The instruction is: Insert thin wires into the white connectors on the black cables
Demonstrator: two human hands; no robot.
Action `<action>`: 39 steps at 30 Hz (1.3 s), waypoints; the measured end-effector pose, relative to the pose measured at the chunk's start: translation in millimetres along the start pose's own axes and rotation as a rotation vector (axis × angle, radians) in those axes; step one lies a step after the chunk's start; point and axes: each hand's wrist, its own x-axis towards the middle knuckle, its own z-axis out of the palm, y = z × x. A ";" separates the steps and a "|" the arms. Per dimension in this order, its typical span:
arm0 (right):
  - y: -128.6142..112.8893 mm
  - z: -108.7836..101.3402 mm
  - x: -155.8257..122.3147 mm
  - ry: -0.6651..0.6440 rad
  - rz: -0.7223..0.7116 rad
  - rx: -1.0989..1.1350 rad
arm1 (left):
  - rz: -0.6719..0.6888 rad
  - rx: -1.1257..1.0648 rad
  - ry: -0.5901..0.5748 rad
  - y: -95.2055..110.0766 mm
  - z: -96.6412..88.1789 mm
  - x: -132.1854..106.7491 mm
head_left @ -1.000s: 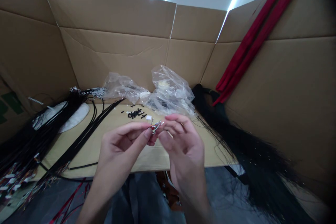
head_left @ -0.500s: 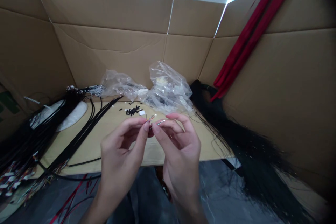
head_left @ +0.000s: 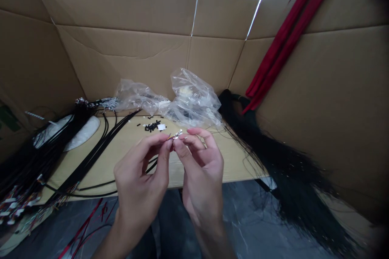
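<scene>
My left hand (head_left: 142, 178) and my right hand (head_left: 199, 170) meet above the near edge of a cardboard-topped table (head_left: 127, 158). Both pinch the same small bundle of thin wire ends with metal tips (head_left: 175, 134), thumbs and forefingers pressed together. A black cable runs from under my left hand toward the table's left side. Just beyond the hands lie several short black sleeve pieces and a small white connector (head_left: 154, 126).
Two crumpled clear plastic bags (head_left: 191, 101) sit at the table's back. Bundles of black cables (head_left: 60, 141) with coloured ends cover the left side. A mass of thin black wires (head_left: 285, 174) hangs off the right. Cardboard walls surround the table; red strips (head_left: 282, 36) lean at right.
The hands have drawn slightly lower and closer to me, and the fingertips have closed tighter together on the wire ends. The view has tilted down a little.
</scene>
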 end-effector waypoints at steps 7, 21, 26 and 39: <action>1.0 2.6 -3.4 0.072 0.045 0.093 | 0.075 -0.028 0.070 -1.0 5.5 -1.7; -5.9 -4.7 12.4 -0.128 -0.140 -0.015 | -0.023 -0.131 0.094 6.0 11.3 4.2; -9.1 -8.5 13.8 -0.108 -0.213 -0.130 | -0.056 -0.139 0.107 8.6 11.9 4.3; -19.0 -19.7 16.6 -0.072 -0.558 -0.571 | -0.124 -0.222 0.091 8.7 15.0 3.3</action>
